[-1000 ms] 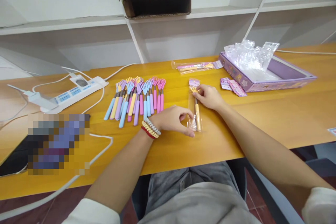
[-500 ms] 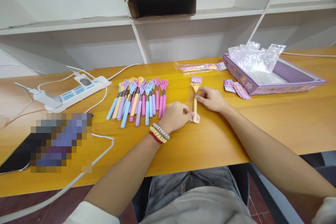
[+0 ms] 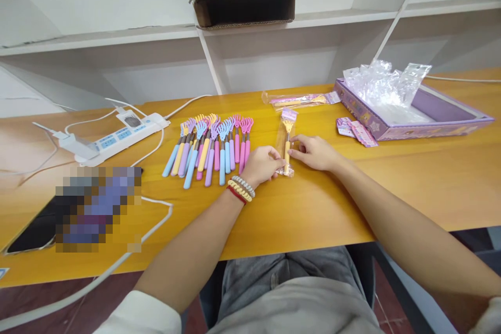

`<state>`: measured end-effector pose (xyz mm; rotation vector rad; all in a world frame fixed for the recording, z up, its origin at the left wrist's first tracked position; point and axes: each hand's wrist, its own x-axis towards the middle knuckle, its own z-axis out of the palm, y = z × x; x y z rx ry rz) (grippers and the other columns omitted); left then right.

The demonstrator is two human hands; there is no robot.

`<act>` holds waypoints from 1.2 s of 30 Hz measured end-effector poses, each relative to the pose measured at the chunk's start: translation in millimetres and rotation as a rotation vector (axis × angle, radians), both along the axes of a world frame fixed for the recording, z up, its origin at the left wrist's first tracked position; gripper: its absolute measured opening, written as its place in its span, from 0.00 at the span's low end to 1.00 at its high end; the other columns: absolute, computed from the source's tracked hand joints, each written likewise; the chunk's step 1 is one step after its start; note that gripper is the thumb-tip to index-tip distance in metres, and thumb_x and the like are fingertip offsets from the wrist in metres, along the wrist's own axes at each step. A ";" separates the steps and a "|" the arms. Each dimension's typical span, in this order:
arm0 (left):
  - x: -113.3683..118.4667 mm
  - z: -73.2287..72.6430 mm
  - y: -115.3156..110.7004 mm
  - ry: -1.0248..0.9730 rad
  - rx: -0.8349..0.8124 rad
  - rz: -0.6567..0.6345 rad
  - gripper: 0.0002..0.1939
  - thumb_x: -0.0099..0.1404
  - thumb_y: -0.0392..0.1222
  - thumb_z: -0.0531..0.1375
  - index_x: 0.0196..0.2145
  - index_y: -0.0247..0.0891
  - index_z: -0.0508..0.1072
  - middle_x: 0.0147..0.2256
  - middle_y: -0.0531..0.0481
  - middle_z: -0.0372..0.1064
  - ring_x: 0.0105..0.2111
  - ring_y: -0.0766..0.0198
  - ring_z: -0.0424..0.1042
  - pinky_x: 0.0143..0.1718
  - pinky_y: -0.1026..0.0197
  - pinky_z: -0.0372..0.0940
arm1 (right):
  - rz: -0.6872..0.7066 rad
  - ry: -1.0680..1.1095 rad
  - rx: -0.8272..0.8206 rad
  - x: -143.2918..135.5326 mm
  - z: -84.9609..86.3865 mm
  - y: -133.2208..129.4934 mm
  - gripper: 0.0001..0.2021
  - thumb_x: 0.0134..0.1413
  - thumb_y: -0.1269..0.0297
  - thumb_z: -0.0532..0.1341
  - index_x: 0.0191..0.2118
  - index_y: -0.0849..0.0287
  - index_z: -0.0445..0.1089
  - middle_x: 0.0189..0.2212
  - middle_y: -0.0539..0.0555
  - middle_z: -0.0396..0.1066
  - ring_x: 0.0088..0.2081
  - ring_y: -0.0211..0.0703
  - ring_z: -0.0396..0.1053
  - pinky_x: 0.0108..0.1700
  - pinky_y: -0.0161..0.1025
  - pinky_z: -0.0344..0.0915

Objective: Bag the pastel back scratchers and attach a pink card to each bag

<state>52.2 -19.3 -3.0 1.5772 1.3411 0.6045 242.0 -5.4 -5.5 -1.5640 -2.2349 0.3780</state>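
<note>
A back scratcher (image 3: 287,146) with a yellow handle and a yellow claw head lies in a clear plastic bag (image 3: 279,141) on the table, a purple card (image 3: 289,114) at its top end. On the bag's lower left side, my left hand (image 3: 263,163) is closed in a pinch. My right hand (image 3: 315,152) rests at the other side, thumb and index finger apart, their tips touching beside the handle. Left of my hands lies a spread of loose back scratchers (image 3: 209,151) in blue, yellow, purple and pink.
Bagged back scratchers (image 3: 299,100) lie at the back, near a purple box (image 3: 391,133) holding clear plastic bags (image 3: 385,86). Printed cards (image 3: 354,130) lie before the box. A power strip (image 3: 121,138) with white cables and a dark device (image 3: 33,227) occupy the left. An open cardboard box (image 3: 245,9) sits on the shelf.
The bagged back scratcher now tilts slightly, and its lower end has shifted up the table. My right hand has slid lower along the handle; my left hand still pinches the bag.
</note>
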 end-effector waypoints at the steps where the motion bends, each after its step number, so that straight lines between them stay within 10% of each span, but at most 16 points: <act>1: 1.0 0.7 -0.4 -0.010 -0.011 0.032 0.13 0.55 0.42 0.61 0.38 0.36 0.65 0.20 0.53 0.67 0.16 0.69 0.65 0.14 0.69 0.55 | 0.004 -0.008 -0.001 -0.1 0.4 -0.1 0.18 0.54 0.52 0.55 0.45 0.58 0.68 0.23 0.50 0.69 0.24 0.37 0.62 0.27 0.34 0.51; 5: 3.0 4.9 -1.1 -0.162 -0.137 0.146 0.22 0.55 0.38 0.61 0.47 0.34 0.59 0.21 0.54 0.66 0.18 0.68 0.66 0.17 0.67 0.60 | 0.019 0.011 -0.003 0.4 2.2 -0.5 0.17 0.54 0.50 0.54 0.37 0.58 0.71 0.24 0.51 0.69 0.24 0.36 0.62 0.27 0.34 0.51; 8: 3.9 9.8 -2.7 -0.324 -0.250 0.101 0.06 0.58 0.35 0.57 0.35 0.32 0.64 0.24 0.49 0.66 0.23 0.68 0.69 0.24 0.66 0.66 | 0.010 0.107 -0.055 -0.3 5.0 -2.1 0.23 0.55 0.46 0.51 0.23 0.60 0.68 0.19 0.51 0.68 0.21 0.35 0.60 0.26 0.34 0.52; 16: 13.0 5.6 -4.3 -0.581 -0.063 0.096 0.04 0.63 0.34 0.52 0.30 0.35 0.60 0.25 0.54 0.63 0.25 0.71 0.67 0.32 0.62 0.68 | 0.067 0.743 -0.783 -10.8 12.4 -13.0 0.21 0.47 0.46 0.58 0.31 0.63 0.68 0.23 0.56 0.72 0.15 0.32 0.61 0.14 0.31 0.38; 21: 7.6 3.9 -0.1 -0.445 0.160 -0.017 0.03 0.62 0.35 0.53 0.30 0.35 0.62 0.25 0.55 0.62 0.25 0.71 0.65 0.30 0.66 0.65 | 0.149 0.966 -0.655 -15.2 9.9 -14.3 0.14 0.42 0.56 0.65 0.29 0.62 0.67 0.21 0.50 0.69 0.16 0.28 0.58 0.16 0.29 0.44; 36: 1.9 -0.5 3.7 -0.229 0.259 -0.071 0.03 0.62 0.37 0.53 0.30 0.36 0.63 0.28 0.52 0.68 0.29 0.68 0.68 0.31 0.65 0.65 | 0.229 0.690 -0.435 -7.6 13.2 -17.8 0.11 0.48 0.59 0.61 0.27 0.63 0.70 0.20 0.51 0.70 0.16 0.30 0.61 0.18 0.30 0.53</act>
